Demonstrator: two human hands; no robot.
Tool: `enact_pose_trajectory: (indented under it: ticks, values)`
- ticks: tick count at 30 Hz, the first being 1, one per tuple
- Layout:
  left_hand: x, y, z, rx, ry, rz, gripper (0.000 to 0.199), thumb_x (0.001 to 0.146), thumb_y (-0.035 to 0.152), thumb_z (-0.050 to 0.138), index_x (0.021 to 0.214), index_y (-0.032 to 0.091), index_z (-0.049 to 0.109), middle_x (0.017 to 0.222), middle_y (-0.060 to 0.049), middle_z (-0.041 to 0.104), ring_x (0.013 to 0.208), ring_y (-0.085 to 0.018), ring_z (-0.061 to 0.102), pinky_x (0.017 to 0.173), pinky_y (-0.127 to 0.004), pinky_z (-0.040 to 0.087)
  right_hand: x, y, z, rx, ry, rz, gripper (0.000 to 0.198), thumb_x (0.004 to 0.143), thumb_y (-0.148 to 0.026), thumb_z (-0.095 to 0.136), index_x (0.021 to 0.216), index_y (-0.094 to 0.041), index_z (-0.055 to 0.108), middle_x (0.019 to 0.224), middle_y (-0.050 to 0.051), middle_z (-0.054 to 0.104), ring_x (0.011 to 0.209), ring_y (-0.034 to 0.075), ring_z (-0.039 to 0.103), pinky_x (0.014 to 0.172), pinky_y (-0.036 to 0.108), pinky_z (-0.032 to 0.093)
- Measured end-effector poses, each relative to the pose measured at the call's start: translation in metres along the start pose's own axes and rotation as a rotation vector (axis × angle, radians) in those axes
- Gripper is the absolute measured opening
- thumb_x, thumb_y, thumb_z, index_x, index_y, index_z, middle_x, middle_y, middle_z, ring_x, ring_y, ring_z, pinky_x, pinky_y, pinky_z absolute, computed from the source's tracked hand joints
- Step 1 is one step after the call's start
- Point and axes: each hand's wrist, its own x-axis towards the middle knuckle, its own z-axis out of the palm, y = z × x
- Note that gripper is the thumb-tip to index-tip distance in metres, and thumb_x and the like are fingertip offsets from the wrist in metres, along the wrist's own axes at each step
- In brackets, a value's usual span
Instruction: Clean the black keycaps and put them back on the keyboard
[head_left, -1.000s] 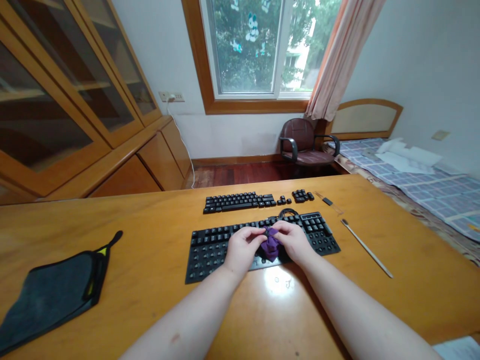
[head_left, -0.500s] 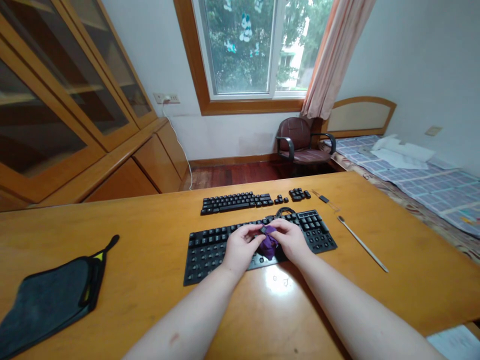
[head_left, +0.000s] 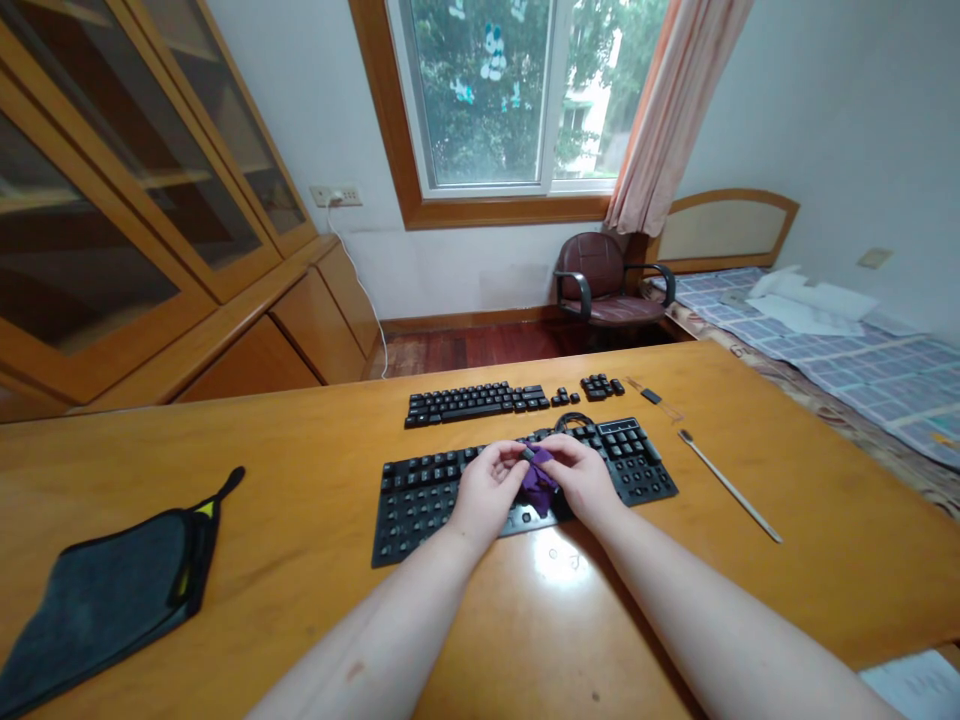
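Over the middle of a black keyboard [head_left: 420, 505], my left hand [head_left: 486, 488] pinches a small dark keycap [head_left: 529, 454] between thumb and fingertips. My right hand [head_left: 583, 474] is closed on a purple cloth [head_left: 538, 488] that bunches around the keycap and hangs down over the keyboard. Much of the keyboard has bare switch posts, while its top row still carries caps. Behind it lie removed keycaps [head_left: 476, 402] in rows, with a smaller group of keycaps [head_left: 598, 386] to their right.
A brush with a long pale handle [head_left: 731, 488] lies right of the keyboard, near a small wire keycap puller [head_left: 651, 396]. On the left of the wooden table [head_left: 300, 560] is a dark grey cloth pouch [head_left: 120, 580]. A chair [head_left: 600, 280] and a bed stand beyond.
Both hands stay over the keyboard, and the keycap has turned slightly in the fingers against the purple cloth. The whole view has shifted a little.
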Motion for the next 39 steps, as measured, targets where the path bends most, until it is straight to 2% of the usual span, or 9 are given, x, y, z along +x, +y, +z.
enact_pose_trajectory:
  ticks: [5,12,16,20,25,32,39]
  values:
    - [0.0008,0.0003,-0.0020,0.113,0.037,0.081,0.018,0.069,0.017,0.064,0.087,0.017,0.067,0.094,-0.006,0.064,0.089,-0.017,0.063,0.083,-0.031,0.051,-0.0005,0.0019,0.0010,-0.005,0.003,-0.021,0.015,0.068,-0.028,0.068,0.081,-0.022,0.071,0.086,0.005,0.067,0.084,0.020,0.061,0.081,0.035,0.048]
    - [0.0021,0.0002,-0.0002,-0.012,0.064,-0.022,0.023,0.068,0.019,0.066,0.091,0.015,0.065,0.088,-0.006,0.068,0.085,-0.017,0.065,0.082,-0.031,0.051,-0.0004,0.0003,0.0001,0.017,-0.017,-0.007,0.020,0.069,-0.028,0.068,0.088,-0.023,0.072,0.092,0.006,0.066,0.089,0.021,0.060,0.083,0.035,0.047]
    - [0.0022,0.0019,-0.0014,0.052,0.041,-0.025,0.016,0.070,0.021,0.065,0.085,0.015,0.068,0.090,-0.007,0.070,0.086,-0.019,0.065,0.083,-0.033,0.051,0.0002,0.0015,-0.0016,0.015,-0.079,-0.027,0.023,0.068,-0.028,0.070,0.091,-0.024,0.071,0.093,0.005,0.064,0.090,0.020,0.060,0.083,0.034,0.047]
    - [0.0012,0.0011,-0.0030,0.084,0.028,-0.012,0.012,0.070,0.020,0.064,0.080,0.015,0.069,0.083,-0.005,0.070,0.081,-0.017,0.065,0.080,-0.031,0.051,0.0012,0.0026,-0.0032,0.025,-0.096,-0.012,0.018,0.065,-0.030,0.072,0.082,-0.022,0.071,0.086,0.004,0.065,0.084,0.018,0.061,0.078,0.033,0.048]
    - [-0.0001,-0.0042,-0.0033,0.071,0.024,-0.007,0.006,0.069,0.019,0.065,0.074,0.015,0.065,0.075,-0.002,0.068,0.073,-0.015,0.064,0.073,-0.028,0.051,0.0031,0.0006,-0.0071,-0.038,-0.074,0.017,0.010,0.068,-0.030,0.069,0.070,-0.020,0.069,0.075,0.004,0.066,0.076,0.018,0.061,0.075,0.032,0.048]
    - [0.0001,-0.0030,-0.0040,0.090,0.024,0.011,0.007,0.071,0.020,0.064,0.075,0.015,0.065,0.075,-0.002,0.067,0.074,-0.015,0.063,0.073,-0.027,0.051,0.0012,-0.0009,-0.0044,0.016,-0.136,-0.003,0.017,0.069,-0.027,0.069,0.085,-0.022,0.071,0.086,0.004,0.064,0.085,0.019,0.060,0.079,0.032,0.047]
    - [-0.0005,-0.0019,-0.0017,0.078,0.013,-0.016,0.007,0.070,0.018,0.064,0.076,0.015,0.064,0.076,-0.003,0.068,0.075,-0.015,0.065,0.075,-0.029,0.052,0.0025,-0.0041,-0.0060,-0.091,-0.032,-0.057,0.005,0.070,-0.025,0.066,0.069,-0.020,0.069,0.076,0.003,0.064,0.075,0.017,0.059,0.075,0.032,0.046]
